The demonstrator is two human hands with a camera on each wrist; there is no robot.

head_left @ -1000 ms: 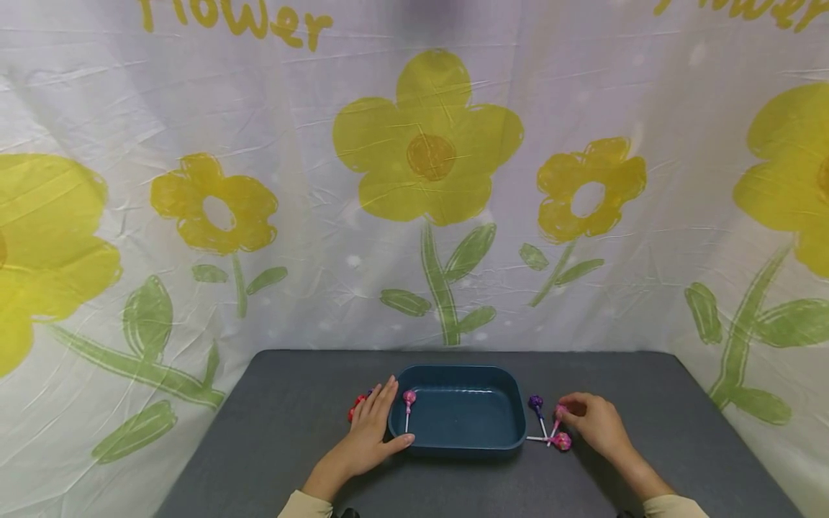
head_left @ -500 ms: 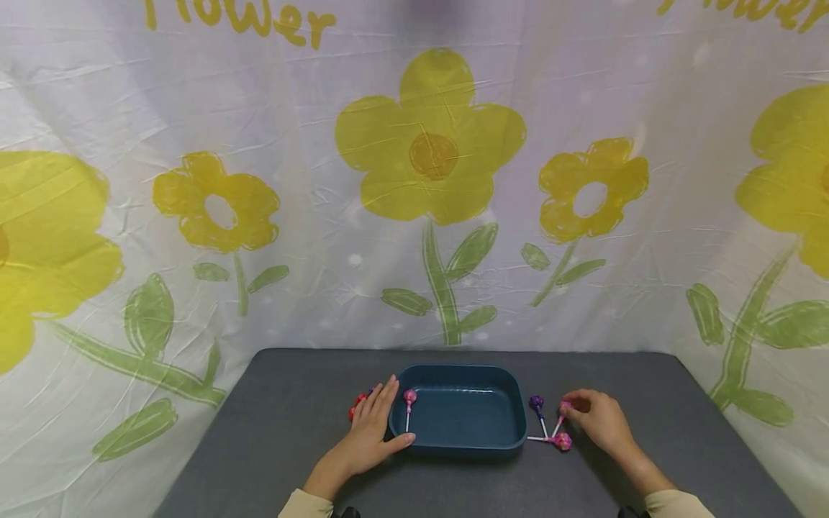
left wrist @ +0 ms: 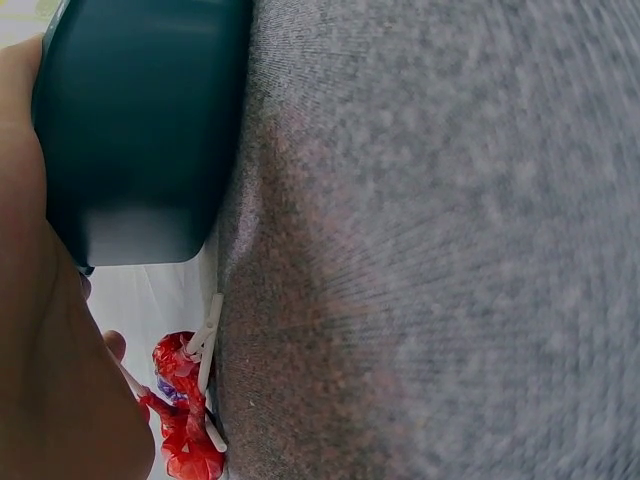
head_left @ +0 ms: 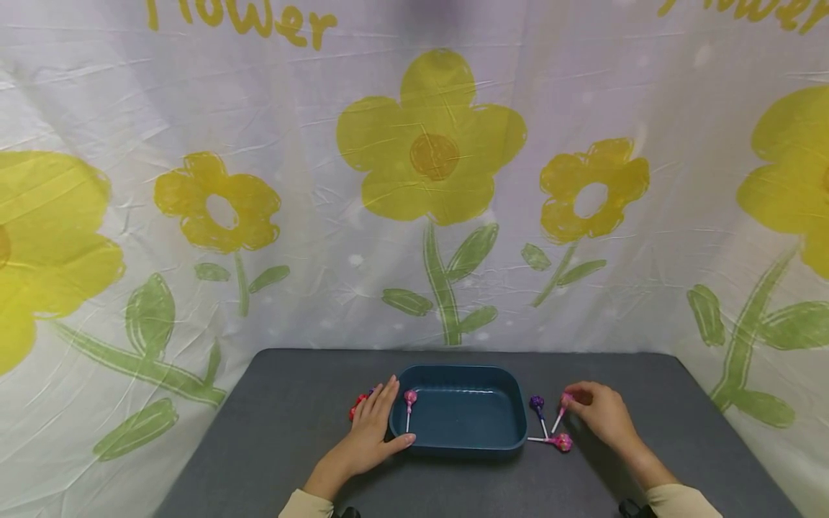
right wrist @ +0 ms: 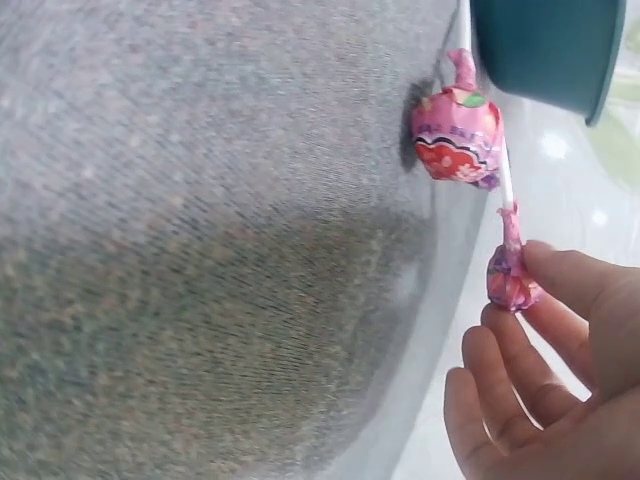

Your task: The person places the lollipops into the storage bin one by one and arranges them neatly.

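Note:
My right hand [head_left: 602, 414] pinches a pink lollipop [right wrist: 512, 283] by its wrapped head between thumb and fingers, its white stick pointing toward the tray. Below it a second pink lollipop [head_left: 562, 442] lies on the table, with a purple lollipop [head_left: 537, 403] close by. My left hand [head_left: 370, 432] rests with straight fingers along the left end of the dark teal tray [head_left: 466, 452], thumb at its front rim. Inside the tray, near that end, lies another pink lollipop [head_left: 410, 397]. Red lollipops [left wrist: 190, 440] lie beyond the left hand, partly hidden by it in the head view.
The grey table [head_left: 453, 485] carries everything, and its far edge meets a white hanging cloth [head_left: 311, 288] painted with yellow flowers. The two pale sleeves [head_left: 680, 501] reach in from the front edge.
My right hand has moved slightly away from me with the pink lollipop, drawing its stick off the other lollipops' sticks. The left hand and the tray stay where they were.

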